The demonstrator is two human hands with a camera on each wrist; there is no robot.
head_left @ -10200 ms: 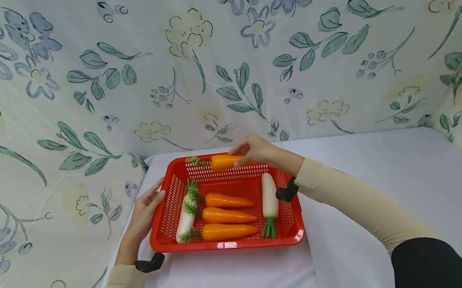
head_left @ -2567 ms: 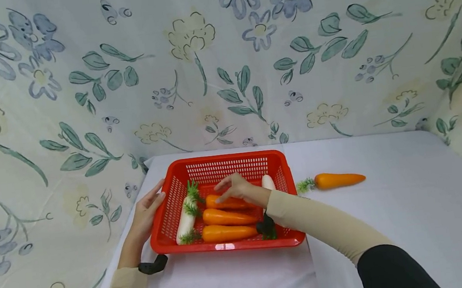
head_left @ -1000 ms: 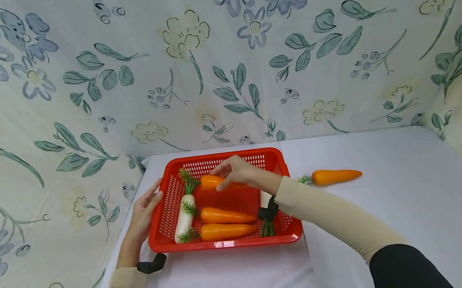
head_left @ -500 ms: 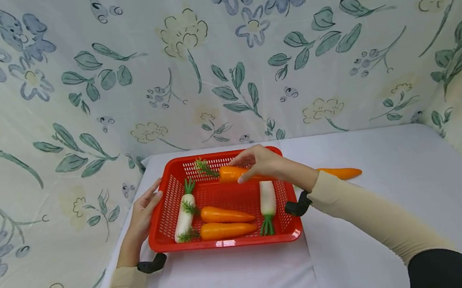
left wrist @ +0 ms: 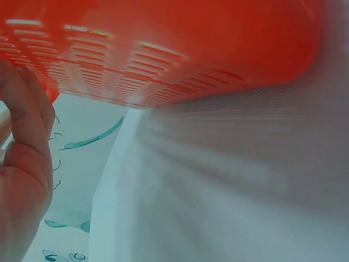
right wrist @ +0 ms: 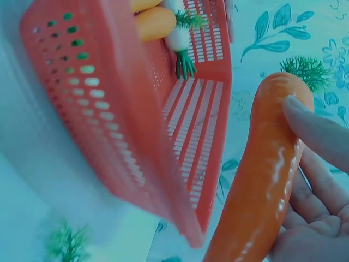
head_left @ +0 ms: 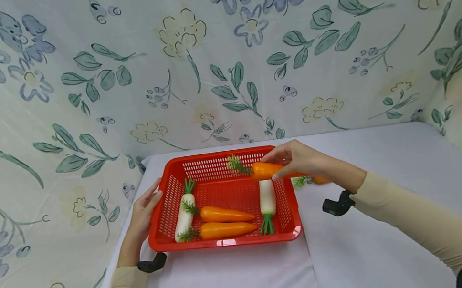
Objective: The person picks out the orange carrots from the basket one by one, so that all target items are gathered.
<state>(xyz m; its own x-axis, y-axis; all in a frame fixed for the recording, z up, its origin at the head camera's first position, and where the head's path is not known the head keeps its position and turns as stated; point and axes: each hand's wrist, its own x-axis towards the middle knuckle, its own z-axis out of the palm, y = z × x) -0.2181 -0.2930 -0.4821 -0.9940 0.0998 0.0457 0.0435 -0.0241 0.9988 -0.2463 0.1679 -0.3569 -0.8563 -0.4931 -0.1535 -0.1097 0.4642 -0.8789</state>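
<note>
Carrot [head_left: 262, 171] — above basket's right rim [head_left: 294, 208]

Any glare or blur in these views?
Head view: glare on the red rectangular plastic basket, along its near rim; left wrist view: white cloth soft toward the right; right wrist view: bluish cast, highlights on the glossy orange carrot, blurred green leafy tuft lower left.

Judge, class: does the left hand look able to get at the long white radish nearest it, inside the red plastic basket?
Likely yes: past the basket's left rim, beside the left hand, only feathery green leaves partly cover the radish.
</note>
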